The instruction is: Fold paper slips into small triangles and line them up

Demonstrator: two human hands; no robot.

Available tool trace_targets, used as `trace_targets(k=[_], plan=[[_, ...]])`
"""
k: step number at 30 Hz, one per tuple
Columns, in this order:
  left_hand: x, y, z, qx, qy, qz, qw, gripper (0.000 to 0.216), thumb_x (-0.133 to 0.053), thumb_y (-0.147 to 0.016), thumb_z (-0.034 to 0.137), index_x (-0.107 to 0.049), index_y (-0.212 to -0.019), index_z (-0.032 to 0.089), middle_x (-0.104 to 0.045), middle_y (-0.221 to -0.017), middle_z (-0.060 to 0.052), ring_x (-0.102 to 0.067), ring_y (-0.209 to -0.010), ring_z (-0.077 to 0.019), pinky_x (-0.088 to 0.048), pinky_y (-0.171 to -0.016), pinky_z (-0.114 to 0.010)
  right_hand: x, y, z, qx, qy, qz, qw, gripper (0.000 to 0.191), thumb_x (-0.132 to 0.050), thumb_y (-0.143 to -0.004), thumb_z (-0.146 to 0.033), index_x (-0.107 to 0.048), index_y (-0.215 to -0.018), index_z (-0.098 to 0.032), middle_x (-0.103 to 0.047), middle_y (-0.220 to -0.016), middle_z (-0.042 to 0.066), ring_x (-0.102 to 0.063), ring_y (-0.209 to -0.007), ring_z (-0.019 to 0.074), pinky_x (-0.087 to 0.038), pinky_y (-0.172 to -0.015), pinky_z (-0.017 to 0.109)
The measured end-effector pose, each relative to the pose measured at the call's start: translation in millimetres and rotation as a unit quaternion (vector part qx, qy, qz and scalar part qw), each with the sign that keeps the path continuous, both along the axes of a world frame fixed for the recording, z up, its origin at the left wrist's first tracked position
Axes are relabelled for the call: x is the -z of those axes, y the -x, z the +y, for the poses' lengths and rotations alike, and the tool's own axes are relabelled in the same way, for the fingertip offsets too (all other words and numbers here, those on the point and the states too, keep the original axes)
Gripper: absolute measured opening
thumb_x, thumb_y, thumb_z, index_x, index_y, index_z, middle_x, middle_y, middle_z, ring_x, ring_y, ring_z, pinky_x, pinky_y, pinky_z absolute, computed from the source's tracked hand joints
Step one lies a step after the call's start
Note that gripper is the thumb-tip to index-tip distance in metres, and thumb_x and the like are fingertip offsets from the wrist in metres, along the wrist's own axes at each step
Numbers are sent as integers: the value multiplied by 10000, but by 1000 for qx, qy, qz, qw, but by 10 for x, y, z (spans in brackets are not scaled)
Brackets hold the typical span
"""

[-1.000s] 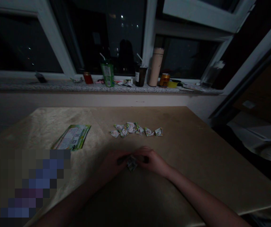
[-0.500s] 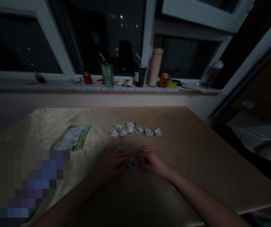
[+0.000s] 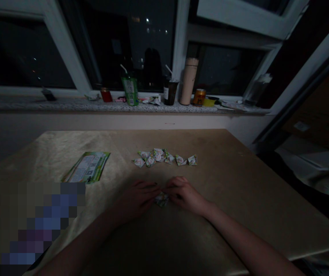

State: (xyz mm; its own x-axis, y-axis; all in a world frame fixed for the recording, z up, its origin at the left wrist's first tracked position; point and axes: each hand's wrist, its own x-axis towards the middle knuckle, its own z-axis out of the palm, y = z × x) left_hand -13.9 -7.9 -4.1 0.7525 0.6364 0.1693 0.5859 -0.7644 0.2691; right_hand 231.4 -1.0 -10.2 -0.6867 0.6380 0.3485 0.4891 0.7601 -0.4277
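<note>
My left hand (image 3: 140, 196) and my right hand (image 3: 183, 193) meet low over the middle of the table. Between their fingertips is a small wrapped candy (image 3: 162, 199) in a white and green printed wrapper. Both hands are closed on it, the left at its left side and the right at its upper right; the fingers hide part of it. Just beyond them, several similar wrapped candies (image 3: 158, 155) lie in a rough row, some of them touching.
A green and white printed bag (image 3: 88, 168) lies flat on the tan-covered table (image 3: 224, 230), at the left. On the stone windowsill (image 3: 78, 107) stand a green cup (image 3: 130, 91), a dark cup (image 3: 169, 93), a tall pinkish flask (image 3: 189, 81) and jars. A blurred-out patch covers the lower left.
The candy has shifted very slightly and turned a little between my fingertips. My hands stay almost in place; the row of candies and the bag have not moved.
</note>
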Motion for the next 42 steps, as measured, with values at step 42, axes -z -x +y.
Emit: trace_targets(k=[42], plan=[[-20, -88, -62, -34, 0, 8, 999, 318, -464, -966, 319, -553, -1270, 295, -567, -1311, -14, -506, -1165, -214, -333, -958, -366, 49, 15, 27, 60, 159, 105, 980, 119, -730, -717, -170, -718, -835, -167, -624, -777, 17, -557, -671, 119, -395, -622, 211]])
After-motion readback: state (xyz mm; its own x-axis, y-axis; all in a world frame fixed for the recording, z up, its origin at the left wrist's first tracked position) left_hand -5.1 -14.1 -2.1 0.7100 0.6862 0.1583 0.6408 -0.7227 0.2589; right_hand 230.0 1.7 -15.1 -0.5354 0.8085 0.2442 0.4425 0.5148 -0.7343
